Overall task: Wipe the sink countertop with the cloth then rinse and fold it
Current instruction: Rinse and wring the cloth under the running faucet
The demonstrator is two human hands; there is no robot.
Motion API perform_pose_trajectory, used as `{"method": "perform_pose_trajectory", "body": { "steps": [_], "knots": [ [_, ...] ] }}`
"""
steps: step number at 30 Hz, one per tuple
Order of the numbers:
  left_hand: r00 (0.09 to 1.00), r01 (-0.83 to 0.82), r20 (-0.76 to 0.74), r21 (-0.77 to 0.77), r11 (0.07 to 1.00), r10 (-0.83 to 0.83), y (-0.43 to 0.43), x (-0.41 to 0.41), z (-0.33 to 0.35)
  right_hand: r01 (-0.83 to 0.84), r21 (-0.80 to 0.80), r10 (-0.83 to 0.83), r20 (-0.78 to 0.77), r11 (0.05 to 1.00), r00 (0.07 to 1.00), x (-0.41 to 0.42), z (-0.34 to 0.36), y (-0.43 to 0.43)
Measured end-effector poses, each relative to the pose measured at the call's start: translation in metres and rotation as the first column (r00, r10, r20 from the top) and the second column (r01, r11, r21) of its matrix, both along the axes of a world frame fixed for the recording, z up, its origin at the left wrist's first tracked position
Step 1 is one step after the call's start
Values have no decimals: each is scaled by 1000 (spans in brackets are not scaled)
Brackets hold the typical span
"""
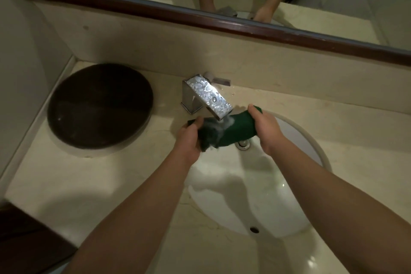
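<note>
Green cloth (233, 128) under the running faucet (208, 95), over the sink (262, 196); long axis runs left-right, right end tilted up. My left hand (189, 138) and right hand (265, 128) each closed tight on an end.

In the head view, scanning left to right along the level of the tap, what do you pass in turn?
Dark round disc on the countertop → chrome faucet → green cloth under the running water, gripped by the left hand and right hand → far rim of the white sink.
</note>
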State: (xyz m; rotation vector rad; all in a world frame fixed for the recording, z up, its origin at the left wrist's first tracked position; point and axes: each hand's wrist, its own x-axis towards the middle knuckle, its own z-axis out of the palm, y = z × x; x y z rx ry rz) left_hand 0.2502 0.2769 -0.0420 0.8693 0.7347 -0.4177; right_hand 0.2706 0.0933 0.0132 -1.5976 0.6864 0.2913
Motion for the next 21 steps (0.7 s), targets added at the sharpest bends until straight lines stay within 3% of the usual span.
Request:
{"method": "perform_pose_trajectory", "body": {
  "steps": [4,8,12,16,19,21],
  "knots": [
    [983,50,181,-51,997,-40,0,8,8,11,65,-15,73,998,997,-9,-5,-9],
    [971,70,190,354,933,-145,-3,9,13,-24,-73,31,105,997,994,-11,-10,-15],
    [935,111,237,512,852,-264,-5,7,19,-169,-243,213,171,955,962,-9,-14,-16],
    [778,251,255,712,656,-574,-6,6,30,-416,-241,454,131,877,882,-5,-9,-20],
    [668,220,107,917,332,-736,-2,10,27,-628,-442,699,-2,641,715,2,-13,-29],
    [631,160,-26,982,98,-775,1,9,21,-630,-542,718,-68,556,693,6,-20,-31]
  ]
}}
